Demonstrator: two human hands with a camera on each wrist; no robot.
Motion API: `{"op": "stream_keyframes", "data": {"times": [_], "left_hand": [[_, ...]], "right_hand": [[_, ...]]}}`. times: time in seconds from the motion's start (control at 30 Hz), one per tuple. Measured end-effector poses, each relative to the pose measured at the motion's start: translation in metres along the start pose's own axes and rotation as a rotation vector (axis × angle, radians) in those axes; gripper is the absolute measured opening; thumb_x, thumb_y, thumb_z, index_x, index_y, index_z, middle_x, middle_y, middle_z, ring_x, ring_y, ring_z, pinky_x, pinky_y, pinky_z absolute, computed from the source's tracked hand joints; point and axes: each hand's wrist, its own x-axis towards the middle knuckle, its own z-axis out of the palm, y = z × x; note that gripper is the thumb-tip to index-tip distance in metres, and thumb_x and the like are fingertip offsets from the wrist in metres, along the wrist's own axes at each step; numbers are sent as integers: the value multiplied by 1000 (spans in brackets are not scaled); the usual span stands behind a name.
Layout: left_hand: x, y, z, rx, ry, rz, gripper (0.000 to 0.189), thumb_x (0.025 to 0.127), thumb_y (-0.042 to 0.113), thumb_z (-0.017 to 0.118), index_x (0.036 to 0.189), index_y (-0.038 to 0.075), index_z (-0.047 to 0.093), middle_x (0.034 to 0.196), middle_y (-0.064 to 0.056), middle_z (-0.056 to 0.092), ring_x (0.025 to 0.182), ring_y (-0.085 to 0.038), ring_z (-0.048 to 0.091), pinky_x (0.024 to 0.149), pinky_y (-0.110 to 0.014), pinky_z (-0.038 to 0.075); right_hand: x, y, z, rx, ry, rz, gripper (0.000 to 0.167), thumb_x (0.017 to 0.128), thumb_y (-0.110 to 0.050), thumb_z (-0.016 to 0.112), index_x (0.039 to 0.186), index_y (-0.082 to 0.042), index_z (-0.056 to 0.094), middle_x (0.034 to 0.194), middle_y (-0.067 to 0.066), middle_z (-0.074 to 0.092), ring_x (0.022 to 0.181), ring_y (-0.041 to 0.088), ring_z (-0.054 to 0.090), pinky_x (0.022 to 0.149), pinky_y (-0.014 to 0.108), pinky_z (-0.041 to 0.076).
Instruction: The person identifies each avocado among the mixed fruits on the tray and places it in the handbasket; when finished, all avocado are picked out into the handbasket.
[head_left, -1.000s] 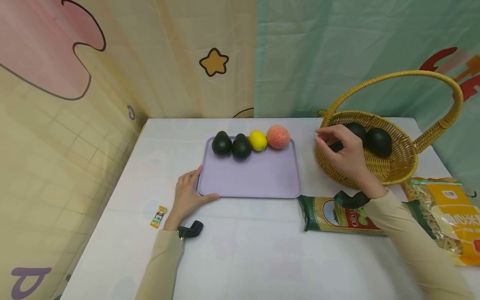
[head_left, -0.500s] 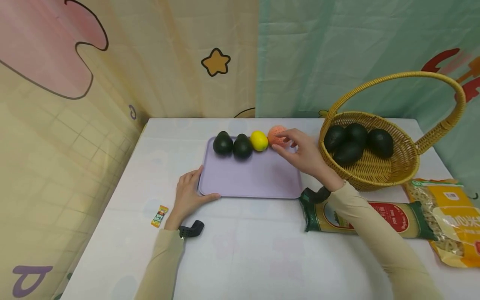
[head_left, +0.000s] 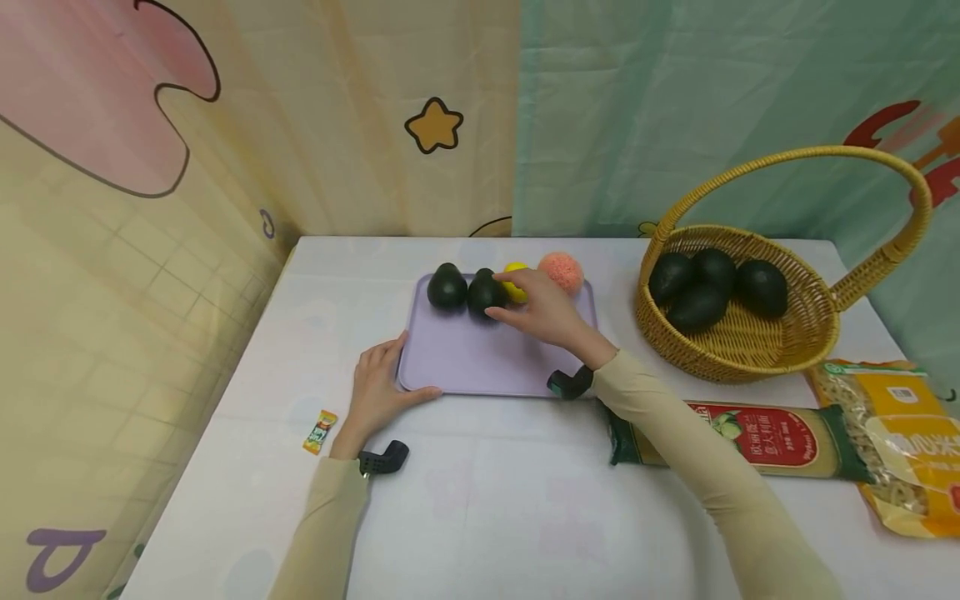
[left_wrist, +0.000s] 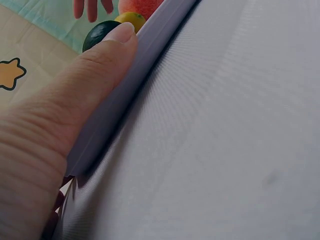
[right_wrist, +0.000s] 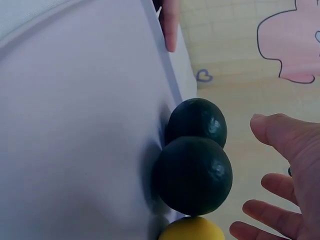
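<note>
My right hand (head_left: 538, 308), fingers and thumb spread apart, hovers over the lilac tray (head_left: 465, 358) and holds nothing. Its fingertips overlap a dark green avocado (head_left: 482, 293) in the head view; the right wrist view shows a gap between the thumb and that avocado (right_wrist: 194, 175). Beside it on the tray's far edge sits another avocado (head_left: 447, 287). A lemon (head_left: 516, 290) is partly covered by the hand, and a pinkish-orange round fruit (head_left: 561, 272) lies at the right. With straight fingers my left hand (head_left: 377, 387) touches the tray's near left corner, thumb along the front rim.
A wicker basket (head_left: 742, 337) with a tall handle holds several avocados (head_left: 696, 307) at the back right. In front of it lie a spaghetti pack (head_left: 780, 437) and a yellow pasta bag (head_left: 900, 442). A small wrapped snack (head_left: 320, 432) lies left of the left hand.
My right hand has moved left from over the basket, past the pinkish-orange fruit, to the avocados on the tray. The left hand and the tray have stayed put.
</note>
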Motion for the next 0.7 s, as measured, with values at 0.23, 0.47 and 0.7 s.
{"op": "stream_keyframes", "data": {"times": [0.23, 0.47, 0.7], "left_hand": [[0, 1, -1, 0, -3, 0, 108, 64, 53, 82, 149, 9, 31, 139, -18, 39, 128, -37, 27, 104, -52, 20], [-1, 3, -3, 5, -8, 5, 108, 65, 53, 82, 149, 8, 31, 139, -19, 39, 128, -37, 27, 104, -52, 21], [-1, 3, -2, 0, -5, 10, 108, 65, 52, 82, 149, 8, 30, 139, -19, 39, 127, -37, 27, 103, -52, 21]], "right_hand": [[12, -4, 15, -71, -36, 84, 68, 78, -41, 77, 133, -7, 54, 125, 10, 55, 117, 27, 47, 99, 40, 39], [21, -7, 23, -110, -36, 134, 72, 76, -43, 79, 133, -7, 53, 129, 12, 52, 120, 28, 44, 99, 40, 38], [27, -7, 30, -134, -27, 166, 70, 75, -41, 80, 131, -6, 55, 125, 14, 53, 117, 28, 46, 97, 38, 39]]}}
